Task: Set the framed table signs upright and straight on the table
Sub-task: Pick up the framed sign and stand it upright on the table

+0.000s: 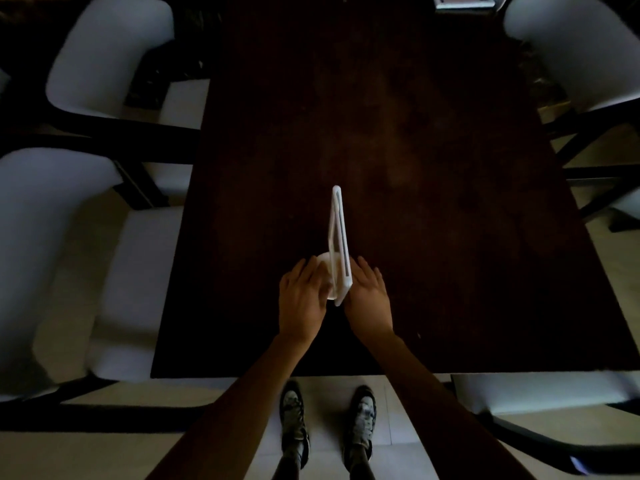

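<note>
— Where was the framed table sign [338,237] seen?

— It was seen standing on edge on the dark tabletop [433,168], near the edge closest to the person, roughly midway across its width. Only its thin white top edge was presented to the head camera, running away from the person almost straight, with a slight lean. A rounded white base [325,260] was made out at its left side, low down; its exact shape could not be told.

— And how were the hands placed?

— The near end of the sign was flanked by both. The left hand [302,299] was laid against the left side, over the base, with its fingers [304,270] spread and extended — not curled shut. The right hand [370,299] was pressed flat along the right side, its fingers [365,268] likewise stretched forward. The frame was thus held between two open palms rather than clenched; whether the thumbs were hooked round it could not be told.

— What else was shown?

— Pale upholstered chairs were set around the tabletop: two at the left [104,57] [55,258], one at the upper right [575,53], and part of another at the lower right [540,393]. A second pale framed object [464,1] was partly cut off at the far end. Below the near edge, the person's shoes [293,420] were seen on a light floor [104,455].
</note>
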{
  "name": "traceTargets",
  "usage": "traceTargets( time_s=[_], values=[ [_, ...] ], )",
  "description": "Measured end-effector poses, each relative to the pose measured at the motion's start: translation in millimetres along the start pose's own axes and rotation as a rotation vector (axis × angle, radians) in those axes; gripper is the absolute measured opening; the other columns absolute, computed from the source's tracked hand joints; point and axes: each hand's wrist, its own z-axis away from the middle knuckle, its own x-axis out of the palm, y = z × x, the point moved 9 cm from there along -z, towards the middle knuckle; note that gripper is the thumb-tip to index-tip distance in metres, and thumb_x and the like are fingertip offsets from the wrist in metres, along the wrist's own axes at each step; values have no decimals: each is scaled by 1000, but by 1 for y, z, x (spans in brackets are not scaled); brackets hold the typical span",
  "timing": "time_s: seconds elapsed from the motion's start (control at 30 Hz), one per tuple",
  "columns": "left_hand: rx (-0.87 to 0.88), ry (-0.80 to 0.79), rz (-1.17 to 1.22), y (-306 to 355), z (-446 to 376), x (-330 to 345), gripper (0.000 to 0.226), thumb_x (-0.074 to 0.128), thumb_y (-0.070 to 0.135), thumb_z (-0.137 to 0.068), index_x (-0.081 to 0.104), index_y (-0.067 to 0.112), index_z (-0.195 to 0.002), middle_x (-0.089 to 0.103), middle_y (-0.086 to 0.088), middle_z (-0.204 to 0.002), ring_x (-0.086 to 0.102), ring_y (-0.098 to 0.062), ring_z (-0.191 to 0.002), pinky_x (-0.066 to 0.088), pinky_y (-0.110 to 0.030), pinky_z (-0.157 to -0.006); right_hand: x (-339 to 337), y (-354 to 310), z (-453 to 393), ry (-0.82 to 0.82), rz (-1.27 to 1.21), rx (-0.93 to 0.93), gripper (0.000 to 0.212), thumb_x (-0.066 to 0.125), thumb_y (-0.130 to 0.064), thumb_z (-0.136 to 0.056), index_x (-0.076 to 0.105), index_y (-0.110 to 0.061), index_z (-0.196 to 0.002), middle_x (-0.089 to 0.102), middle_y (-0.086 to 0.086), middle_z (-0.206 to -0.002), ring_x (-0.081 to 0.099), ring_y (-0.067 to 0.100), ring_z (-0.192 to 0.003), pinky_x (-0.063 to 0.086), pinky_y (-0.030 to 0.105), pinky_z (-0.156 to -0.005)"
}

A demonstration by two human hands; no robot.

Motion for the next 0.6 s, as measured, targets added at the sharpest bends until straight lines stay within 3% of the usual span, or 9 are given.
traceTargets(
  time_s=[0.23,0.33,0.6],
  values=[
    [12,-61,-28,31,-12,23,41,46,28,-83,52,16,-122,57,-8,-131,48,-26,-127,44,-47,-101,-8,38,1,17,58,68,55,53,-15,-90,35,-19,-141,32,4,-153,16,25,-145,10,46,-117],
    [8,-66,-47,44,-14,28,43,61,20,-79,54,12,-121,59,-14,-130,50,-32,-126,44,-53,-102,-14,52,3,19,60,81,56,53,-16,-90,33,-22,-142,32,0,-153,15,23,-146,9,46,-117],
    [1,-57,-29,79,-21,42,40,65,16,-81,55,10,-120,57,-16,-132,46,-35,-129,36,-53,-107,-33,85,8,23,44,107,56,54,-16,-90,34,-21,-141,31,2,-154,12,23,-146,9,48,-117]
  ],
)
